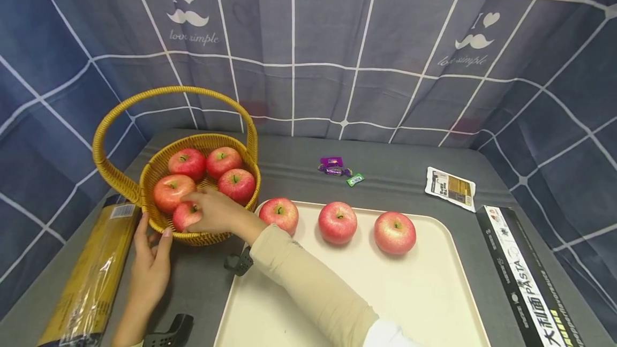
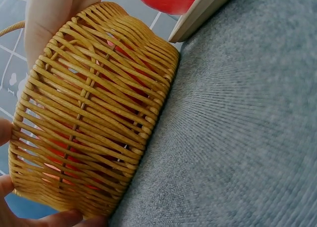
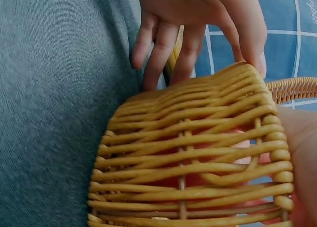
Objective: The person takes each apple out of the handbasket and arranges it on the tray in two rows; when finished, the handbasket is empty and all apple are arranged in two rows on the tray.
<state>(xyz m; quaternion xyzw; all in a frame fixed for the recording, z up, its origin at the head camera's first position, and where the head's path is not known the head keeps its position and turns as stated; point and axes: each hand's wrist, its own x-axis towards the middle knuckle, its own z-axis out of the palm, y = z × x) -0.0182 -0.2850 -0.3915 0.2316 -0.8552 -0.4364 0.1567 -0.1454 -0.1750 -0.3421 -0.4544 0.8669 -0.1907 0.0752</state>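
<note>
A yellow woven basket [image 1: 207,237] with a tall hoop handle stands at the left with several red apples in it. My right hand [image 1: 214,210] reaches over its near rim and holds an apple [image 1: 181,217] low at the front, thumb and fingers on its right side. Beside that fruit lies a paler apple [image 1: 170,190]. My left hand [image 1: 153,266] touches the basket's near-left side; in the right wrist view its fingers [image 3: 161,56] stretch down the woven wall, with the tip of one digit at the rim. The wall hides part of the apples in both wrist views.
Three apples, the middle one [image 1: 337,223] among them, sit along the far edge of a cream tray [image 1: 385,288]. Small candies [image 1: 333,169] and a white pouch [image 1: 450,188] lie behind it. A yellow package [image 1: 91,272] flanks the basket; a black pasta box [image 1: 527,277] lies right.
</note>
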